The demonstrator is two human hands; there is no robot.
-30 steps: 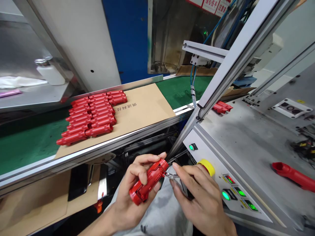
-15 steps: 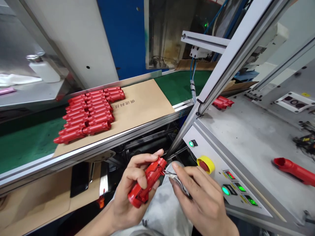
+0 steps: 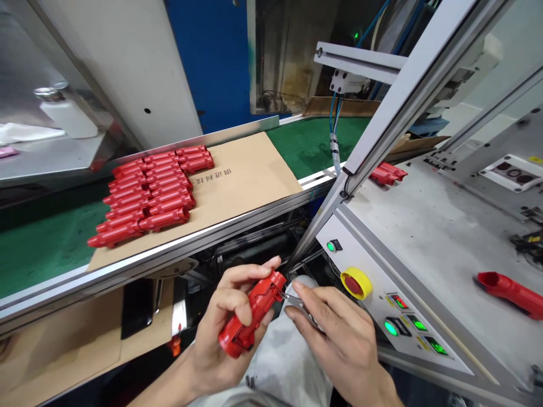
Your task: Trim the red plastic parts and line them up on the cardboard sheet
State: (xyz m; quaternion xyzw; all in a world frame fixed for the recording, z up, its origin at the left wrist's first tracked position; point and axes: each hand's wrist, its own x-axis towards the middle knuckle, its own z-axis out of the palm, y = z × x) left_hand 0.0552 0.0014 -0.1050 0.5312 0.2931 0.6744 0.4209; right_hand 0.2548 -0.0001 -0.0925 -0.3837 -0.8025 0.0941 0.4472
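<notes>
Okay, closest to me, the person's left hand (image 3: 224, 328) was clenched firmly around a red plastic housing (image 3: 251, 317), which was held up over the lap, tilted on a diagonal. The right hand (image 3: 335, 339) was gripping a small pair of steel pliers (image 3: 299, 304), their slim tips touching the housing's upper end. Light grey trousers (image 3: 280, 362) filled the space below both hands.

Just right of the right hand, I had a control panel (image 3: 394, 322) with a red emergency stop button (image 3: 353, 284) in a yellow collar and a glowing green light (image 3: 391, 328). Down to the left, a cardboard sheet (image 3: 80, 339) lay beneath the conveyor, with a flat black object (image 3: 136, 308) beside it.

Moving out, a metal conveyor rail (image 3: 169, 251) ran across the view. Past it, on the green belt (image 3: 46, 251), a tan cardboard sheet (image 3: 250, 175) carried neat rows of red parts (image 3: 148, 195) beside some printed Chinese characters. Over on the right, one red part (image 3: 511, 295) lay on a grey metal tabletop (image 3: 424, 243), with a small red cluster (image 3: 387, 174) farther back. At the far left, a white bottle (image 3: 68, 120) stood on a steel shelf (image 3: 51, 158).
</notes>
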